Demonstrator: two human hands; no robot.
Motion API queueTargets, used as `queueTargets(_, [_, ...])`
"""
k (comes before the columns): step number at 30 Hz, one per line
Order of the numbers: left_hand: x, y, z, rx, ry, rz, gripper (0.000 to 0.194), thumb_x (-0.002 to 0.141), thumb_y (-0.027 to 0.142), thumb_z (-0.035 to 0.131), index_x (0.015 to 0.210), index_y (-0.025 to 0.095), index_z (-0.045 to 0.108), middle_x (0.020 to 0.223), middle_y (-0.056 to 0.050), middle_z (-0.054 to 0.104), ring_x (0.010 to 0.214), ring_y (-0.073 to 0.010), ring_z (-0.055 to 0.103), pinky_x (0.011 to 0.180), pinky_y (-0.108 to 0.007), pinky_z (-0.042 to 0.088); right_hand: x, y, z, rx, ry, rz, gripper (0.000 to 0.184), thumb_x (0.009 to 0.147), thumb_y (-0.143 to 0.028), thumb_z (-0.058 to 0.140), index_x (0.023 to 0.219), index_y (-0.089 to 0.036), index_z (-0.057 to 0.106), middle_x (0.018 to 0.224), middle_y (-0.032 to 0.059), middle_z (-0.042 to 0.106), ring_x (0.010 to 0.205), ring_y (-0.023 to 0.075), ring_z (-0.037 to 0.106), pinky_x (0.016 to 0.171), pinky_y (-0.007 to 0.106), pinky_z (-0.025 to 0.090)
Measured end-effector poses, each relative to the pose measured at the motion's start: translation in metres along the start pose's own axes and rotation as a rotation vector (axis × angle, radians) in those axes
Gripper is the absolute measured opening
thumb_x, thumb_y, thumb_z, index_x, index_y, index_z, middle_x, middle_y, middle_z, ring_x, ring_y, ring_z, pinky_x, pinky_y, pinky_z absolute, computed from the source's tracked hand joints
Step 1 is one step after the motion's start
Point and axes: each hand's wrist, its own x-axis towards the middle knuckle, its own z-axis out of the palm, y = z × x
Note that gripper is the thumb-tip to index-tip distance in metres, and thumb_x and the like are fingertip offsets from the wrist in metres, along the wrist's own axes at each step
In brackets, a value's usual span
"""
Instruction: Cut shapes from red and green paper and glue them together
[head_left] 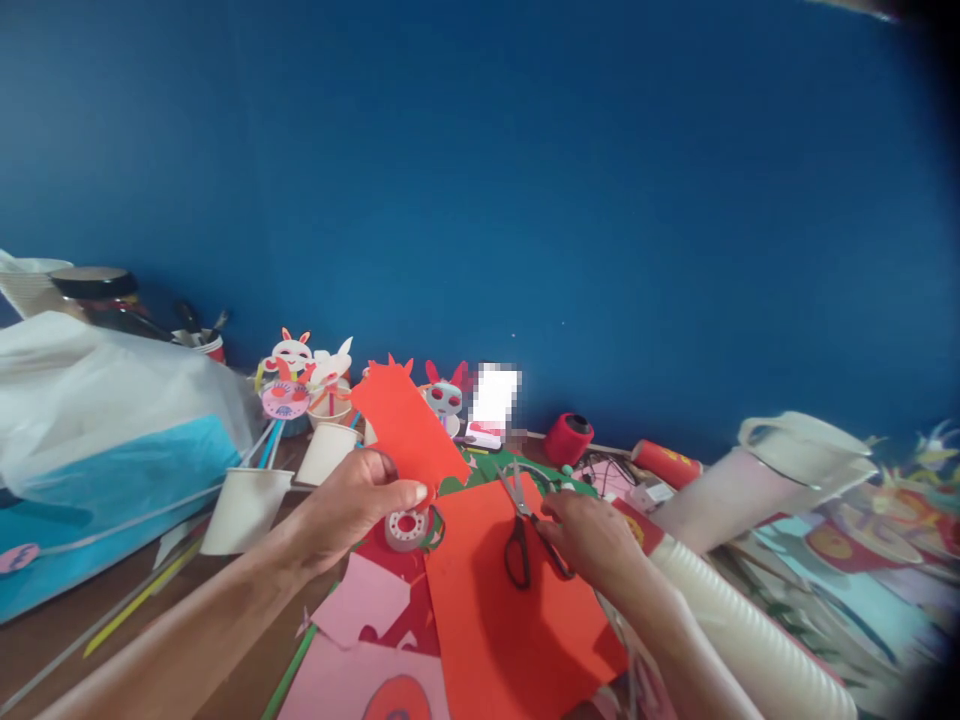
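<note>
My left hand point(375, 500) pinches a strip of orange paper point(412, 425) between thumb and fingers, raised above the table. Under my right hand point(596, 530), with its fingers curled, is one black handle of a pair of scissors point(520, 515). Their blades are slightly apart and point away from me, above a larger orange sheet point(480, 560). A roll of tape point(407, 528) stands just below my left hand. Pink paper pieces point(367, 600) lie to the left of the sheet, over red paper.
Paper cups point(244, 510) and paper animal figures point(286, 398) stand at the left, beside a blue package point(135, 500). A lit phone point(493, 400) leans near the blue wall point(480, 200). To the right are a stack of cups point(750, 620), a tilted white pitcher point(727, 500) and a red round object point(568, 438).
</note>
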Motion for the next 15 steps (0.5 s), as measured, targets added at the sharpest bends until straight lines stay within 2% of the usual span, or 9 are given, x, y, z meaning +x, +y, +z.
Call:
queueTargets(2, [0.001,-0.005,0.002,0.026,-0.012,-0.014,0.015,0.069,0.018,0.056,0.079,0.013,0.067,0.075,-0.006,0.068,0.068,-0.0177,0.06,0.068,-0.03,0.045,-0.004,-0.003,-0.006,0.132,0.1,-0.009,0.021,0.081,-0.03,0.044,0.084,-0.019,0.062,0.087,0.0086,0.065,0.08,0.0248,0.06,0.064,0.032,0.04])
queueTargets(4, [0.001,-0.011,0.005,0.038,-0.063,-0.039,0.016,0.069,0.019,0.055,0.078,0.012,0.067,0.075,-0.007,0.068,0.07,-0.0189,0.06,0.07,-0.031,0.045,-0.01,-0.008,-0.015,0.442,0.163,-0.077,0.027,0.082,-0.038,0.042,0.095,-0.022,0.06,0.088,0.0058,0.064,0.077,0.0202,0.059,0.066,0.031,0.04])
queueTargets(5, [0.001,-0.013,0.008,0.039,-0.095,-0.059,0.017,0.07,0.019,0.055,0.08,0.012,0.067,0.075,-0.007,0.068,0.072,-0.0197,0.061,0.071,-0.032,0.045,-0.013,-0.011,-0.019,0.656,0.123,-0.161,0.032,0.081,-0.042,0.043,0.102,-0.022,0.057,0.088,0.0049,0.064,0.075,0.0178,0.058,0.065,0.029,0.041])
queueTargets(7, [0.0,-0.016,0.014,0.058,-0.143,-0.105,0.019,0.069,0.019,0.055,0.083,0.012,0.066,0.076,-0.007,0.068,0.074,-0.0203,0.061,0.07,-0.031,0.045,-0.018,-0.02,-0.023,1.039,-0.086,-0.388,0.047,0.078,-0.052,0.041,0.108,-0.019,0.054,0.095,0.006,0.062,0.079,0.017,0.056,0.065,0.027,0.042])
queueTargets(8, [0.0,-0.017,0.018,0.084,-0.164,-0.127,0.019,0.069,0.019,0.055,0.083,0.013,0.067,0.076,-0.006,0.068,0.073,-0.0199,0.061,0.069,-0.03,0.045,-0.02,-0.026,-0.023,1.185,-0.153,-0.421,0.051,0.075,-0.056,0.042,0.107,-0.017,0.054,0.095,0.0062,0.06,0.077,0.0164,0.056,0.062,0.025,0.042])
queueTargets(10, [-0.001,-0.018,0.022,0.155,-0.224,-0.152,0.016,0.068,0.02,0.055,0.078,0.015,0.067,0.072,-0.004,0.067,0.068,-0.0176,0.06,0.064,-0.027,0.044,-0.021,-0.036,-0.019,1.339,-0.275,-0.369,0.045,0.076,-0.052,0.047,0.102,-0.017,0.055,0.088,0.0035,0.06,0.066,0.0122,0.053,0.057,0.023,0.042])
queueTargets(12, [-0.001,-0.02,0.024,0.212,-0.288,-0.159,0.012,0.068,0.02,0.055,0.071,0.016,0.066,0.067,-0.002,0.065,0.06,-0.0145,0.057,0.058,-0.025,0.042,-0.021,-0.046,-0.011,1.394,-0.304,-0.29,0.033,0.074,-0.042,0.055,0.095,-0.017,0.059,0.082,0.0017,0.06,0.067,0.0121,0.054,0.06,0.023,0.043])
queueTargets(15, [0.0,-0.028,0.022,0.336,-0.23,-0.138,0.01,0.064,0.02,0.056,0.059,0.016,0.063,0.055,0.001,0.059,0.048,-0.0115,0.048,0.046,-0.023,0.034,-0.02,-0.054,-0.001,1.411,-0.308,-0.242,0.024,0.071,-0.031,0.06,0.09,-0.017,0.061,0.084,0.0019,0.062,0.075,0.0149,0.056,0.067,0.025,0.046])
